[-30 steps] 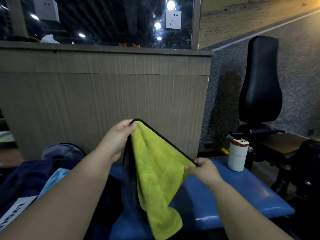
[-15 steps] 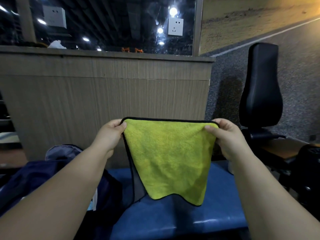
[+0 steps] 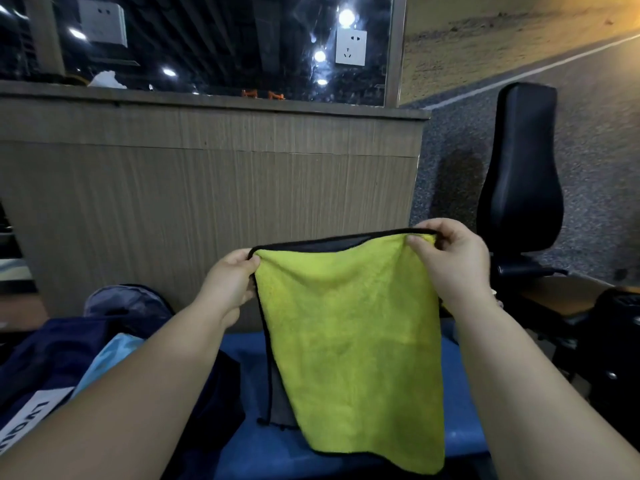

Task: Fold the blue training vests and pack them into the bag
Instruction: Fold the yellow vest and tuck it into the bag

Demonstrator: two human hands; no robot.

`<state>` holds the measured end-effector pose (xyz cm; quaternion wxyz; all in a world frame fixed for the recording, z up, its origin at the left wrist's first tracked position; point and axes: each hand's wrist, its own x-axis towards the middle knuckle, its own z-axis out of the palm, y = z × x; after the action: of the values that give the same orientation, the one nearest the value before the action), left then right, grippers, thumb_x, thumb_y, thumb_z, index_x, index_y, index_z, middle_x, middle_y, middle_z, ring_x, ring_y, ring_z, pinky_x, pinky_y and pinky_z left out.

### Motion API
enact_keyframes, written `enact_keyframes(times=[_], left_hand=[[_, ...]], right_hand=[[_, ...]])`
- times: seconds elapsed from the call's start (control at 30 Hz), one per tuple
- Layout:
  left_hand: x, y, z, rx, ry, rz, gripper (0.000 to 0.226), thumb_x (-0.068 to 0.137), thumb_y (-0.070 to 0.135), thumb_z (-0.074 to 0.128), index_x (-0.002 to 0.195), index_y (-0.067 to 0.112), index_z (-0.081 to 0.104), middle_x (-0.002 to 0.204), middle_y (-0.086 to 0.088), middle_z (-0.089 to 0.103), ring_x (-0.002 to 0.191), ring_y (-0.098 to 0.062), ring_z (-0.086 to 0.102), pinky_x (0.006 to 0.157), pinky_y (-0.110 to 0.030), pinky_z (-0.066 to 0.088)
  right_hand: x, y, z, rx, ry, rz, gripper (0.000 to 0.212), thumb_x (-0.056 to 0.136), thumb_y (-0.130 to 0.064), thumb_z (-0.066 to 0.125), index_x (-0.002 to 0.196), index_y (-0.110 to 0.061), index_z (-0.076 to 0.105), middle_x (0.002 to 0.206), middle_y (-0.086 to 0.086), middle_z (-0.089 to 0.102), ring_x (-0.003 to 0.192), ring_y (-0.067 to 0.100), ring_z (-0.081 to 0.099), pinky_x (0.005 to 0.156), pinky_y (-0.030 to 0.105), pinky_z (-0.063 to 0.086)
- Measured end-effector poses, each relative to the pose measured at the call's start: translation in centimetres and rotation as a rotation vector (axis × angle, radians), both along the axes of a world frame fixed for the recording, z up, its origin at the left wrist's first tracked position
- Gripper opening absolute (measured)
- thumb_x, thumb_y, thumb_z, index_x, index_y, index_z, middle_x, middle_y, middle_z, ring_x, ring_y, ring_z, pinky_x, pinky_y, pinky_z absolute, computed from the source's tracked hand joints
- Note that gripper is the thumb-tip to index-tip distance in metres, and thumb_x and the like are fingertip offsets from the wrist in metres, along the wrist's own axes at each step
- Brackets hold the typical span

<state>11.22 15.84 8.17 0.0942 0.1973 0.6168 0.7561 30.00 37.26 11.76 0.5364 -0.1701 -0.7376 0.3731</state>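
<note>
I hold a yellow towel (image 3: 349, 341) up in the middle of the frame, not a vest. My left hand (image 3: 232, 282) pinches its upper left corner between thumb and curled fingers, and my right hand (image 3: 450, 258) pinches the upper right corner the same way, a little higher. The towel hangs down flat from these two corners, yellow side toward me, with a grey back and black edging showing along the top and left. Its lower edge hangs in front of the blue tabletop (image 3: 242, 348). The vests (image 3: 52, 348) are, as I judge, the dark blue heap at the lower left of the frame, partly under my left arm, with a pale blue piece (image 3: 110, 355) and a white label (image 3: 31, 415) on top. The heap looks loose and unfolded. Just behind it is a rounded grey thing that I take for the bag (image 3: 117, 301); I cannot tell whether it is open or what is in it. So by my reckoning the folding and packing of the vests is mostly or wholly ahead, and the towel must be dealt with first.
</note>
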Motion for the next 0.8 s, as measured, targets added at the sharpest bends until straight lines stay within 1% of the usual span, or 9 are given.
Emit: enact_keyframes(times=[0.1, 0.27, 0.37, 0.47, 0.53, 0.63, 0.7, 0.77, 0.8], left_hand=[[0.1, -0.5, 0.1, 0.046, 0.03, -0.038, 0.019, 0.102, 0.012, 0.048, 0.1, 0.019, 0.065, 0.087, 0.002, 0.07, 0.078, -0.01, 0.064, 0.063, -0.019, 0.05], [0.1, -0.5, 0.5, 0.198, 0.08, -0.221, 0.019, 0.099, 0.009, 0.047, 0.103, 0.011, 0.065, 0.08, 0.002, 0.073, 0.074, -0.009, 0.068, 0.066, -0.021, 0.055], [-0.1, 0.1, 0.6, 0.216, 0.081, -0.301, 0.019, 0.091, 0.013, 0.053, 0.105, 0.012, 0.065, 0.081, 0.003, 0.071, 0.076, -0.009, 0.066, 0.069, -0.021, 0.054], [-0.8, 1.3, -0.1, 0.186, 0.038, -0.314, 0.015, 0.091, 0.012, 0.054, 0.1, 0.012, 0.066, 0.079, 0.002, 0.071, 0.074, -0.009, 0.066, 0.067, -0.022, 0.054], [-1.7, 2.4, -1.3, 0.117, -0.01, -0.262, 0.016, 0.097, 0.008, 0.051, 0.095, 0.011, 0.066, 0.074, 0.001, 0.071, 0.071, -0.012, 0.066, 0.063, -0.022, 0.055], [-3.8, 4.2, -4.7, -0.193, 0.045, -0.096, 0.012, 0.096, 0.013, 0.058, 0.088, 0.015, 0.067, 0.072, 0.004, 0.07, 0.068, -0.009, 0.063, 0.06, -0.02, 0.049], [-5.4, 5.3, -7.6, -0.396, 0.121, -0.023, 0.008, 0.092, 0.015, 0.065, 0.085, 0.016, 0.068, 0.081, 0.001, 0.071, 0.077, -0.012, 0.066, 0.068, -0.022, 0.052], [-6.7, 6.5, -10.2, -0.512, 0.112, 0.013, 0.004, 0.09, 0.017, 0.067, 0.089, 0.015, 0.07, 0.091, -0.001, 0.071, 0.089, -0.02, 0.066, 0.082, -0.032, 0.053], [-7.0, 7.0, -11.1, -0.533, 0.083, 0.034, 0.006, 0.091, 0.018, 0.066, 0.093, 0.014, 0.07, 0.09, 0.0, 0.07, 0.085, -0.018, 0.065, 0.077, -0.031, 0.053]], right_hand=[[0.3, 1.2, -0.8, -0.051, -0.035, -0.057, 0.015, 0.082, -0.019, 0.076, 0.083, -0.031, 0.068, 0.084, -0.011, 0.065, 0.085, 0.013, 0.061, 0.084, 0.037, 0.053], [0.9, 2.9, -1.8, -0.211, 0.082, 0.051, 0.018, 0.083, -0.016, 0.076, 0.087, -0.032, 0.069, 0.077, -0.009, 0.062, 0.068, 0.007, 0.055, 0.063, 0.029, 0.046], [1.1, 3.9, -2.0, -0.248, 0.126, 0.103, 0.019, 0.083, -0.015, 0.076, 0.09, -0.031, 0.069, 0.077, -0.009, 0.061, 0.07, 0.007, 0.054, 0.064, 0.029, 0.045], [0.0, 5.4, -2.7, -0.218, 0.047, -0.01, 0.019, 0.08, -0.019, 0.078, 0.089, -0.032, 0.068, 0.08, -0.007, 0.06, 0.072, 0.009, 0.055, 0.067, 0.033, 0.048], [-0.9, 6.3, -3.5, -0.205, -0.072, -0.122, 0.02, 0.079, -0.023, 0.079, 0.094, -0.03, 0.068, 0.085, -0.006, 0.062, 0.076, 0.011, 0.058, 0.069, 0.032, 0.049], [-2.6, 7.8, -6.0, -0.227, -0.263, -0.217, 0.025, 0.076, -0.029, 0.082, 0.095, -0.028, 0.066, 0.083, -0.014, 0.062, 0.074, 0.008, 0.059, 0.067, 0.03, 0.049], [-4.2, 8.8, -8.2, -0.227, -0.358, -0.233, 0.024, 0.076, -0.026, 0.081, 0.094, -0.025, 0.066, 0.078, -0.016, 0.06, 0.067, 0.005, 0.055, 0.06, 0.027, 0.046], [-6.0, 9.9, -10.8, -0.257, -0.414, -0.21, 0.022, 0.078, -0.024, 0.079, 0.095, -0.023, 0.064, 0.077, -0.011, 0.064, 0.067, 0.01, 0.061, 0.061, 0.028, 0.05], [-6.9, 10.4, -12.1, -0.273, -0.437, -0.203, 0.021, 0.079, -0.024, 0.077, 0.095, -0.023, 0.063, 0.079, -0.008, 0.068, 0.07, 0.014, 0.064, 0.064, 0.031, 0.054]])
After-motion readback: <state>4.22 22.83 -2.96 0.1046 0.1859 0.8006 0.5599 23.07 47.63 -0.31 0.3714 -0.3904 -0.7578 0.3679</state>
